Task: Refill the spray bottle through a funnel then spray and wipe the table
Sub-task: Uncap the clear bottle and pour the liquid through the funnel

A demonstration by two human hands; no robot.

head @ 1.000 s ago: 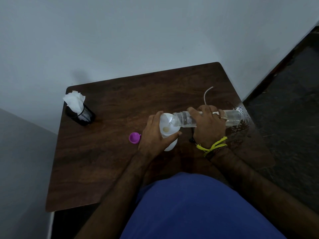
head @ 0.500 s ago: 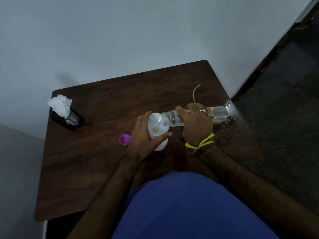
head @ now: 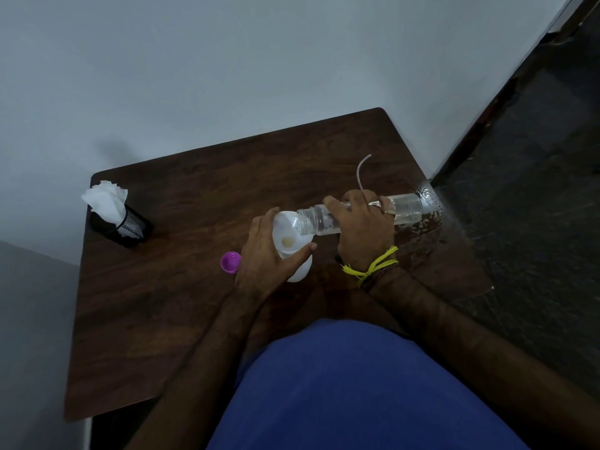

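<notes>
Still tipped nearly level as a second ago, the clear plastic water bottle (head: pixel 406 207) gripped in my right hand (head: pixel 365 232) pours into the white plastic funnel (head: pixel 285 233) that my left hand (head: pixel 269 254) clasps on the white spray bottle (head: pixel 300 271) standing mid-counter (head: pixel 178 254), so refilling continues.

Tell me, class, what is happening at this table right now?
A person is pouring from a clear bottle, tipped sideways in the right hand, into a white funnel. The left hand steadies the funnel on a white bottle. A purple cap lies beside it, tissues farther left.
</notes>
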